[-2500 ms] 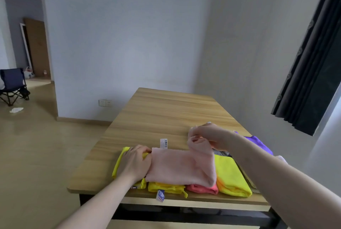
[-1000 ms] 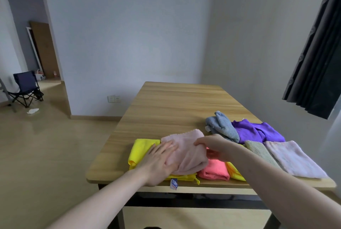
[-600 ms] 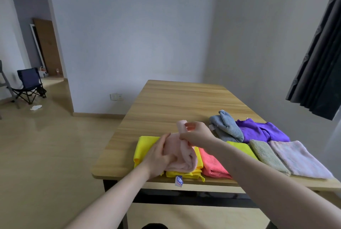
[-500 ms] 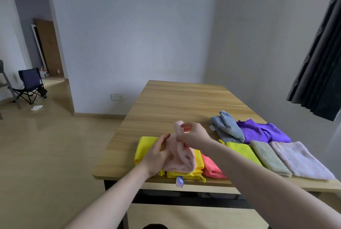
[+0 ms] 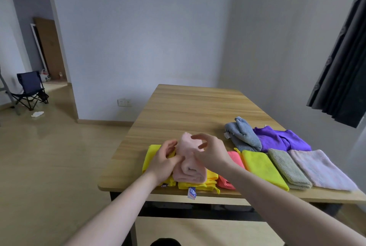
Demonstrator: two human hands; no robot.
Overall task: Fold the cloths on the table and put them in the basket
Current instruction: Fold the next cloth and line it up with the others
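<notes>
In the head view, a folded pale pink cloth is being held between both hands at the near edge of the wooden table, on top of yellow cloths. The left hand is being pressed against its left side, while the right hand is being curled over its top right, fingers loosely spread.

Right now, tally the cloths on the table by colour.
Pink: 1
Yellow: 2
Coral: 1
Blue-grey: 1
Purple: 1
Grey-green: 1
Lilac: 1
Total: 8
</notes>
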